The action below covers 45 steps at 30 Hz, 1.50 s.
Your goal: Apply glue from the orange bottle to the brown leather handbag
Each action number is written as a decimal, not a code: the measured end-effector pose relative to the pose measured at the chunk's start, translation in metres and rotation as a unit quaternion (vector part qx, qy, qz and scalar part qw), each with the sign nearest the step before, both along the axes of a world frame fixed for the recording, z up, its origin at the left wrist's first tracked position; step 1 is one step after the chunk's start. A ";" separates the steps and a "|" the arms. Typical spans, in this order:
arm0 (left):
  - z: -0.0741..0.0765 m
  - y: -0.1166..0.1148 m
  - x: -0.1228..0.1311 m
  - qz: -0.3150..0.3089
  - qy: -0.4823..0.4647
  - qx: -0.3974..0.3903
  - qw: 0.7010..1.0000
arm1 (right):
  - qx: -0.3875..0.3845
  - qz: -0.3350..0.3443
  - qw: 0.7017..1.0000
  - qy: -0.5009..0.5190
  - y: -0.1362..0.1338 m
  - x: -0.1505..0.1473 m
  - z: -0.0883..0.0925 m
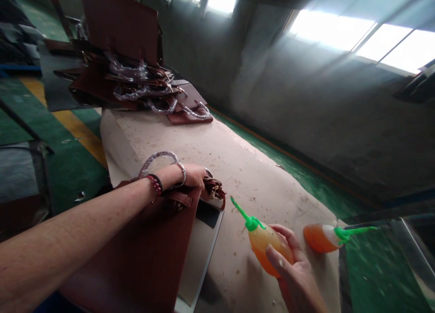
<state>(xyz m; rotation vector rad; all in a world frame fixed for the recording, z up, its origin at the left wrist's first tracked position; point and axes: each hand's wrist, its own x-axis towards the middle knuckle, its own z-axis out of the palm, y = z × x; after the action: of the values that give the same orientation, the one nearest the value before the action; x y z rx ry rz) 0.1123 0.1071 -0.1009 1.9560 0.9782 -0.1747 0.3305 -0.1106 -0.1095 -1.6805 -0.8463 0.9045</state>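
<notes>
A brown leather handbag [146,245] lies on the table in front of me, its open side facing right with a pale board edge showing. My left hand [193,175] grips the bag's upper edge near its clasp and strap end; the fingertips are hidden behind it. A plastic-wrapped handle [158,156] arches up behind my wrist. In my right hand [295,267] is a squeeze bottle [268,247] of orange liquid, tilted, its green nozzle pointing up and left toward the bag. The nozzle tip is apart from the leather.
A second squeeze bottle [321,238] with a green nozzle lies on its side near the table's right edge. Several brown handbags [125,77] with wrapped handles are piled at the far end of the paper-covered table [254,168]. Green floor borders the table; a grey wall stands beyond.
</notes>
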 end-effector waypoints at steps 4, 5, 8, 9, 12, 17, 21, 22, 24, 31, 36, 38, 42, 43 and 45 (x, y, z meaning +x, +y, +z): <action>0.002 -0.001 0.000 -0.003 -0.002 0.004 1.000 | -0.049 0.034 0.995 -0.080 0.002 0.003 0.008; 0.002 0.000 0.000 -0.005 -0.004 0.002 1.000 | -0.052 0.029 0.993 -0.106 0.003 0.003 0.010; 0.000 0.001 -0.001 -0.014 -0.014 -0.009 1.000 | -0.048 0.013 0.987 -0.153 0.005 0.005 0.014; -0.001 0.001 -0.001 -0.014 -0.019 -0.012 1.000 | -0.047 0.012 0.985 -0.165 0.005 0.005 0.014; -0.004 0.001 -0.001 -0.001 -0.026 -0.020 0.999 | -0.038 0.017 0.982 -0.182 0.008 0.004 0.014; -0.004 0.000 0.000 0.014 -0.024 -0.026 0.999 | -0.007 0.026 0.991 -0.129 0.015 -0.002 0.011; 0.000 0.000 0.001 0.020 0.017 -0.010 1.000 | -0.001 0.042 0.992 -0.118 0.019 0.001 0.006; 0.001 0.000 0.001 0.021 0.021 -0.006 1.000 | -0.004 0.051 0.990 -0.128 0.018 0.004 0.005; 0.002 -0.001 0.002 0.022 0.018 -0.007 1.000 | -0.008 0.068 0.986 -0.153 0.017 0.008 0.005; -0.001 -0.001 0.001 0.015 -0.007 -0.012 1.000 | 0.020 0.077 0.980 -0.184 0.018 0.015 -0.001; -0.005 0.003 -0.001 0.012 -0.022 -0.018 1.000 | 0.028 0.112 0.975 -0.189 0.020 0.023 -0.010; -0.006 0.005 -0.002 0.006 -0.028 -0.029 0.999 | 0.035 0.104 0.976 -0.190 0.020 0.023 -0.009; -0.011 0.011 -0.001 -0.005 -0.030 -0.068 0.997 | 0.082 0.064 0.976 -0.191 0.024 0.019 -0.008; -0.012 0.012 -0.001 -0.011 -0.033 -0.078 0.996 | 0.094 0.059 0.974 -0.197 0.026 0.019 -0.009; -0.015 0.014 0.000 -0.022 -0.040 -0.094 0.995 | 0.111 0.057 0.968 -0.219 0.028 0.019 -0.012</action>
<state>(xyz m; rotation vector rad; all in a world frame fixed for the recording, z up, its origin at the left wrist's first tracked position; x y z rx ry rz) 0.1125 0.1210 -0.1154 1.7984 0.8369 -0.2045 0.3490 -0.0824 -0.1216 -1.6684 -1.3024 0.4891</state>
